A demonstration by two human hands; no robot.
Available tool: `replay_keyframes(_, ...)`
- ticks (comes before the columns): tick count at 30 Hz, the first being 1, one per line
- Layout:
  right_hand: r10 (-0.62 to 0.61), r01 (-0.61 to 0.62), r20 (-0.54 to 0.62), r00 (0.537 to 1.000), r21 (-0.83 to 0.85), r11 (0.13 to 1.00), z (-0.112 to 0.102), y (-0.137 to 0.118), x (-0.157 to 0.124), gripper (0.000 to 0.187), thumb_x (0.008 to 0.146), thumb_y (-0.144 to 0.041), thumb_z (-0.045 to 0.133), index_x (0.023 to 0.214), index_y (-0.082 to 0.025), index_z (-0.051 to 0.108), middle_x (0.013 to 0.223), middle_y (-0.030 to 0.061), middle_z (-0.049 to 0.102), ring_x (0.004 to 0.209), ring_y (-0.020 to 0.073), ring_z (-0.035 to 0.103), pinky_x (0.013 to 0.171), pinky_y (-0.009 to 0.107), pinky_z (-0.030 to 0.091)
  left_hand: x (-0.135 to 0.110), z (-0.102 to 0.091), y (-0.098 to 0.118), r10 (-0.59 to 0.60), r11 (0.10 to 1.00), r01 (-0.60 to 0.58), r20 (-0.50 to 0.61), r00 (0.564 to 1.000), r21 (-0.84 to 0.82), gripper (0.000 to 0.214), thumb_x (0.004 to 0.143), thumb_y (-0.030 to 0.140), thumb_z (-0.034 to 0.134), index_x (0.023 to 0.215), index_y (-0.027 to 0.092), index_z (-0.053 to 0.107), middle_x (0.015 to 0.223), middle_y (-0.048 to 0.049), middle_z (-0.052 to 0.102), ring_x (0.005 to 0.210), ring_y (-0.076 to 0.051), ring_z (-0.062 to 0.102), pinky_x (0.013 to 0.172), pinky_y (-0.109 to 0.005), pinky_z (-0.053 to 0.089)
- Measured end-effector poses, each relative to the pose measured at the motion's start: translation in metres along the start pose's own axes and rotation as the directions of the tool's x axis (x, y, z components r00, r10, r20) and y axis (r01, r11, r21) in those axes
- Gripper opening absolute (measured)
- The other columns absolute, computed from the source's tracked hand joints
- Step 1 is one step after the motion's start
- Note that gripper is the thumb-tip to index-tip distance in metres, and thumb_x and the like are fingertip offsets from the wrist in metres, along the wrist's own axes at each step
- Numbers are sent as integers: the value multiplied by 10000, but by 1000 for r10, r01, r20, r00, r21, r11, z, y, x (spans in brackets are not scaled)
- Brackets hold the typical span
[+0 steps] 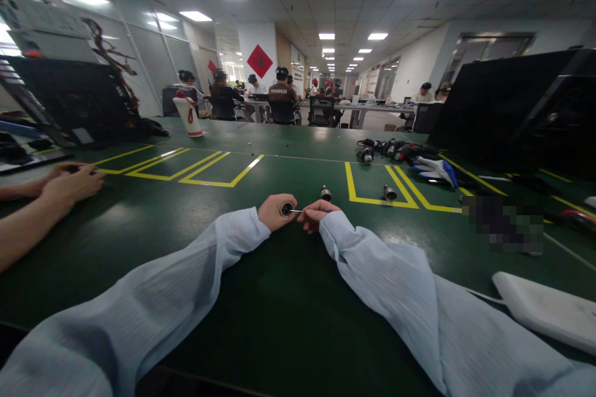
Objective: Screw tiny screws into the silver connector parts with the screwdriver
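Note:
My left hand point(274, 213) is wrapped round a small cylindrical metal part point(286, 209), whose round, dark open end faces me. In my right hand point(316, 214), the fingertips pinch a thin, light-coloured rod point(297, 211). The rod's far end reaches the mouth of the cylindrical part; whether it goes inside cannot be made out. Just beyond my right hand stands a metal cylindrical fitting point(326, 193), apart from my fingers. A similar ribbed fitting point(390, 193) rests farther right, within a yellow taped outline.
A co-worker's hands point(77, 183) hold something dark at the left. Cables with metal ends point(367, 154) and a blue-and-white glove point(435, 170) lie back right. A white cup point(189, 115) stands back left. A white device point(549, 310) sits near right, and dark monitors point(507, 111) flank the green table point(288, 298).

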State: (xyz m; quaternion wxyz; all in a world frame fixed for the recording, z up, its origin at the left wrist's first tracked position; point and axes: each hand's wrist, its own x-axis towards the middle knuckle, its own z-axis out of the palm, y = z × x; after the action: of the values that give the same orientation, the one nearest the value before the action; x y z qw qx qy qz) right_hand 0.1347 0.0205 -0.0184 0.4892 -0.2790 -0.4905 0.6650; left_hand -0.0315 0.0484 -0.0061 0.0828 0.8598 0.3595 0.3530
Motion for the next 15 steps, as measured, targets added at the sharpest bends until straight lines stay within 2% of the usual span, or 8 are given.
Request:
replay_keyframes(5, -43, 43, -37, 998, -10, 999, 1, -2, -2, 168, 568, -259, 673, 626, -160, 549, 576, -6, 663, 438, 95, 573, 412, 206, 443, 0, 1, 0, 18, 1000, -18, 16, 1000, 9, 113, 676, 214, 527, 597, 140, 496, 552, 24, 489, 509, -78, 453, 478, -178, 358)
replay_keyframes(8, -118, 110, -88, 989, -94, 990, 3, -2, -5, 115, 595, -237, 644, 621, -168, 555, 567, -16, 653, 424, 87, 556, 400, 198, 426, 0, 2, 0, 7, 997, -8, 5, 1000, 81, 93, 674, 207, 533, 614, 142, 505, 563, 21, 498, 520, -84, 463, 485, -182, 358)
replay_keyframes(11, -180, 153, -128, 975, -197, 969, 6, -1, -7, 72, 611, -212, 625, 614, -175, 563, 555, -21, 642, 413, 80, 533, 393, 195, 405, 1, 2, -1, 16, 987, -22, 40, 999, 157, 62, 671, 194, 534, 634, 145, 521, 584, 14, 514, 542, -92, 479, 501, -189, 364)
replay_keyframes(13, -175, 145, -125, 977, -217, 965, 6, -1, -6, 69, 607, -208, 625, 608, -175, 564, 547, -21, 637, 412, 82, 530, 395, 199, 403, 1, 1, -2, 28, 983, -40, 70, 997, 181, 47, 671, 189, 530, 649, 147, 529, 600, 10, 524, 557, -97, 489, 512, -191, 369)
replay_keyframes(15, -120, 99, -107, 987, -181, 978, 4, -1, -4, 87, 590, -216, 632, 605, -170, 560, 536, -23, 637, 413, 88, 540, 403, 206, 416, 1, 2, -3, 35, 981, -50, 81, 996, 189, 41, 670, 187, 527, 656, 149, 530, 601, 11, 524, 558, -98, 489, 514, -193, 369)
